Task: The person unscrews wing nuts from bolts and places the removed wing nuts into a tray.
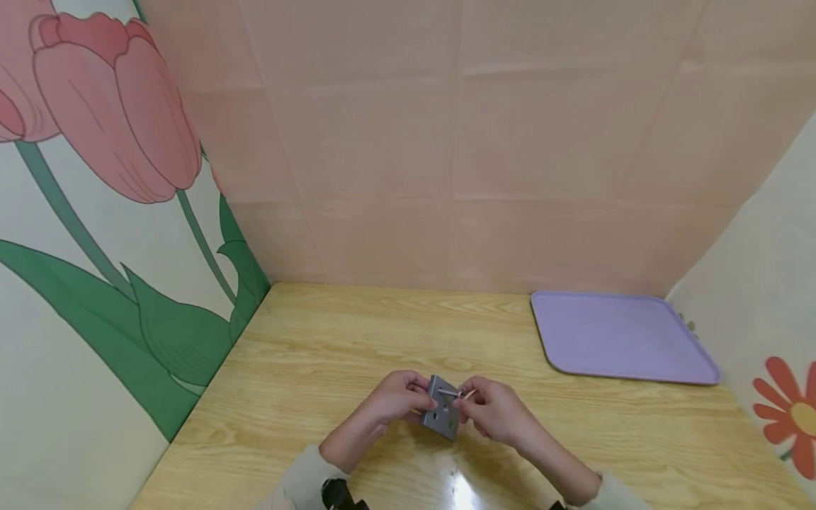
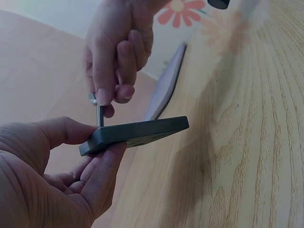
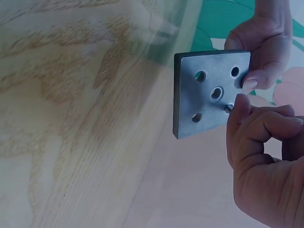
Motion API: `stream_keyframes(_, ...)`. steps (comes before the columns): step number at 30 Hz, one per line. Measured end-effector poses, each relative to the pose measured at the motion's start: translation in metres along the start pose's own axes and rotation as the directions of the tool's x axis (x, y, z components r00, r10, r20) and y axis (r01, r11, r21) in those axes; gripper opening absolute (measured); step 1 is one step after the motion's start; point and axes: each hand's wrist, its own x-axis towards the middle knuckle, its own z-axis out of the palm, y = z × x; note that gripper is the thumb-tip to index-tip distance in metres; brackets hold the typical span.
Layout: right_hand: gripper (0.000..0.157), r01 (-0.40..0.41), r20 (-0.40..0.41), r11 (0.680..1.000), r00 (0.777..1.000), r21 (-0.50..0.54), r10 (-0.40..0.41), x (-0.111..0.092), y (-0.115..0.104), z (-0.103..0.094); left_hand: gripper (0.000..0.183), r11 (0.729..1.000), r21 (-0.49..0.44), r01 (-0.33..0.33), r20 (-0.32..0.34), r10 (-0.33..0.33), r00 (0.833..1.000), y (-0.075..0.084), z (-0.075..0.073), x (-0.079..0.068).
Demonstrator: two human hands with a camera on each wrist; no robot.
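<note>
A grey square metal plate (image 1: 438,423) with several holes is held up over the table by my left hand (image 1: 397,398), thumb on one face and fingers on the other. My right hand (image 1: 500,412) pinches a bolt (image 1: 450,392) near its head. In the left wrist view the threaded shank of the bolt (image 2: 99,116) stands roughly square to the plate (image 2: 142,130), its end at the plate's face. The right wrist view shows the bolt (image 3: 229,108) at a corner hole of the plate (image 3: 186,95); how deep it sits is hidden. The fingers cover part of it.
A purple tray (image 1: 625,336) lies at the back right of the wooden table (image 1: 357,333). Behind stands a pinkish wall covering (image 1: 459,142). Flower-printed panels flank the table, with tulips (image 1: 121,106) at the left and a red flower (image 1: 800,414) at the right.
</note>
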Motion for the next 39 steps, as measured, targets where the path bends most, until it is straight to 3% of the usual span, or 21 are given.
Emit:
stream_keyframes(7,0.027,-0.013,-0.006,0.999,1.0,-0.039,0.012,-0.0007,-0.0004,-0.0011,0.025,1.0,-0.002,-0.003,0.005,0.003,1.0,-0.0006,0.0,0.0005)
stream_keyframes(13,0.062,-0.124,0.106,0.987,0.988,0.105,0.113,0.0019,0.002,-0.0077,0.027,1.0,0.01,-0.026,0.004,0.026,1.0,-0.0013,0.0011,-0.001)
stream_keyframes(16,0.067,-0.142,0.144,0.975,0.983,0.172,0.117,0.0031,0.0045,-0.0089,0.027,0.999,0.014,-0.035,0.008,0.035,0.999,-0.0021,0.0015,-0.0002)
stream_keyframes(22,0.058,-0.153,0.157,0.968,0.98,0.2,0.122,0.0037,0.0029,-0.0072,0.027,0.999,0.012,-0.037,0.015,0.036,0.999,-0.0022,0.0014,-0.0008)
stream_keyframes(28,0.039,-0.127,0.061,0.983,0.991,0.132,0.12,0.0022,0.0001,-0.0036,0.027,0.999,0.01,-0.031,0.014,0.031,0.999,-0.0021,0.002,-0.0016)
stream_keyframes(33,0.02,-0.037,-0.046,0.999,0.998,-0.004,0.037,0.0013,-0.002,-0.0014,0.025,1.0,0.007,-0.012,0.014,0.012,1.0,-0.002,0.0018,-0.0006)
stream_keyframes(39,0.014,0.081,-0.09,0.988,0.992,-0.128,-0.093,0.0007,-0.0016,-0.0009,0.026,1.0,0.011,-0.015,0.012,0.015,1.0,-0.0018,0.0026,-0.0005)
